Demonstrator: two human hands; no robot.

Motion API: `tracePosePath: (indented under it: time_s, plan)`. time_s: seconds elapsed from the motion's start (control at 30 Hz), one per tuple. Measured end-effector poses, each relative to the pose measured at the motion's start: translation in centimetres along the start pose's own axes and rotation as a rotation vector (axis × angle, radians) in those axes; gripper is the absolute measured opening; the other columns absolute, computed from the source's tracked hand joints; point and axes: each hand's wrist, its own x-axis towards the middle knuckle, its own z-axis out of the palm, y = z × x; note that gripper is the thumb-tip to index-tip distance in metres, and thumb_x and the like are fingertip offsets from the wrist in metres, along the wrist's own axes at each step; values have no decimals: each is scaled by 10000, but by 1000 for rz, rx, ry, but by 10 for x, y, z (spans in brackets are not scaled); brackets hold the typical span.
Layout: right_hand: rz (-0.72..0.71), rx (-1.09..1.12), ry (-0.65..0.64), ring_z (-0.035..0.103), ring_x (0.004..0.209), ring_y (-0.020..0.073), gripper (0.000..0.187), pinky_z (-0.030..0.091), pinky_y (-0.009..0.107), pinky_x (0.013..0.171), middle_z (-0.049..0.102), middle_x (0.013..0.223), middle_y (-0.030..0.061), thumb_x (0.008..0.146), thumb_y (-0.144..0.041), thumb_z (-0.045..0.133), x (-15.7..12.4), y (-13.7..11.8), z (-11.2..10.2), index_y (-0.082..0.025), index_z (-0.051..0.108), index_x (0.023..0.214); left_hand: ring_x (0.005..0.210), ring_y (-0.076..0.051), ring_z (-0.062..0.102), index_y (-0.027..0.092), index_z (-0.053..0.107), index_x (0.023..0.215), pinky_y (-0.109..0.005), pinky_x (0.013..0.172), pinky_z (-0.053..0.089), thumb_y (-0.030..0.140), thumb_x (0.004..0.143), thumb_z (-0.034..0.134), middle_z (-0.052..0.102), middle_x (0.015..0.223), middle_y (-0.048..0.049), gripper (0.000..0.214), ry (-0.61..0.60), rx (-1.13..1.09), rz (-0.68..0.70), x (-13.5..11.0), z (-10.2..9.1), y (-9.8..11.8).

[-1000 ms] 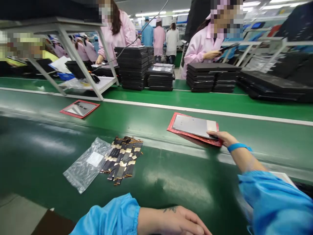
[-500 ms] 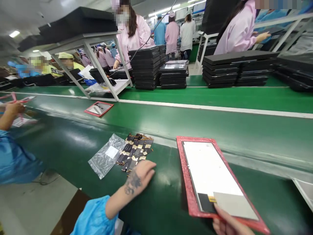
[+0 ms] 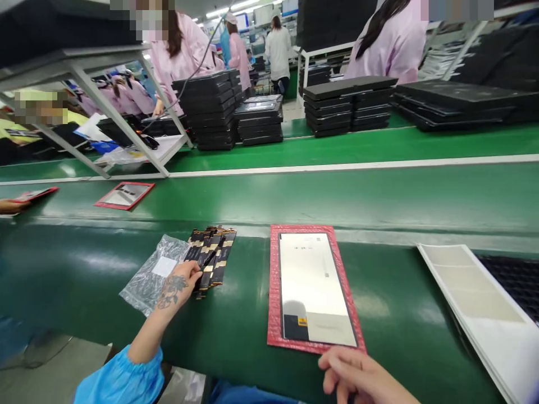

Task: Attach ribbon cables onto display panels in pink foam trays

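Note:
My left hand point(image 3: 179, 283) reaches over a pile of black and gold flex cables point(image 3: 218, 264), its thumb and fingers pinched on one dark flex cable at the pile's near side. Partly under my left wrist lies a clear plastic bag point(image 3: 143, 283) with a white label point(image 3: 164, 266). A flat display panel point(image 3: 314, 280), white with a black patch and a small yellow label at its near end, lies on a red bubble-wrap sheet point(image 3: 274, 297). My right hand point(image 3: 357, 373) is just below the sheet's near edge, fingers loosely bent and holding nothing.
White sheets point(image 3: 484, 314) lie at the right beside a black textured item point(image 3: 516, 283). Another red-edged panel point(image 3: 125, 195) lies farther back, near a metal rack point(image 3: 101, 106). Stacks of black cases point(image 3: 206, 109) stand across the green bench point(image 3: 396, 205). A co-worker's hand point(image 3: 14, 206) shows at far left.
My left hand has moved onto the flex cables and pinched one. My right hand has let go of the panel, which now lies flat and straighter on the bench. The view has swung right.

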Motion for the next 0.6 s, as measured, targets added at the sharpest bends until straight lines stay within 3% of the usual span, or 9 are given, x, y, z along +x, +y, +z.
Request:
tracePosePath:
  time_s: [0.1, 0.2, 0.27, 0.33, 0.4, 0.5, 0.6]
  plan:
    - [-166, -105, 115, 524, 535, 103, 453, 408, 172, 423, 600, 698, 22, 646, -702, 736, -11, -35, -3, -261, 696, 738, 593, -162, 514, 193, 553, 627, -263, 579, 407, 412, 702, 526, 534, 584, 8, 234, -36, -254, -26, -9, -13, 17]
    - [-277, -279, 139, 457, 501, 89, 532, 402, 194, 461, 534, 615, 6, 679, -705, 710, -6, -64, 0, -182, 616, 686, 644, -145, 539, 171, 619, 711, -243, 616, 423, 444, 657, 653, 596, 665, 8, 281, -74, -684, -58, -26, -12, 60]
    - [-301, -373, 96, 475, 531, 98, 569, 401, 199, 469, 543, 645, 10, 662, -714, 713, 7, -75, 4, -160, 611, 742, 668, -136, 544, 158, 641, 707, -235, 643, 427, 392, 649, 696, 606, 678, 5, 248, -146, -881, -9, -36, 2, 100]
    - [-303, -425, 41, 514, 591, 121, 608, 410, 201, 473, 568, 699, 24, 639, -712, 724, 23, -81, 8, -147, 619, 840, 670, -134, 552, 144, 660, 711, -235, 640, 427, 371, 655, 710, 625, 686, -8, 239, -342, -1045, 24, -42, 24, 139]
    - [-304, -433, 12, 527, 618, 127, 619, 419, 199, 479, 584, 726, 28, 632, -695, 737, 36, -84, 9, -146, 598, 883, 643, -121, 540, 130, 668, 706, -230, 629, 421, 356, 636, 729, 624, 669, -12, 244, -452, -1157, 21, -43, 47, 170]
    - [-340, -416, 26, 511, 589, 109, 580, 413, 195, 480, 592, 714, 20, 644, -671, 742, 48, -85, 4, -153, 539, 810, 552, -99, 497, 122, 650, 674, -221, 558, 397, 377, 629, 740, 577, 576, 6, 274, -511, -1257, -10, -41, 72, 194]
    - [-364, -416, 48, 491, 561, 108, 570, 406, 204, 480, 572, 659, 6, 667, -684, 714, 52, -83, -4, -160, 510, 763, 505, -94, 488, 122, 635, 688, -222, 531, 404, 409, 635, 745, 551, 532, 18, 312, -543, -1303, -44, -39, 85, 199]
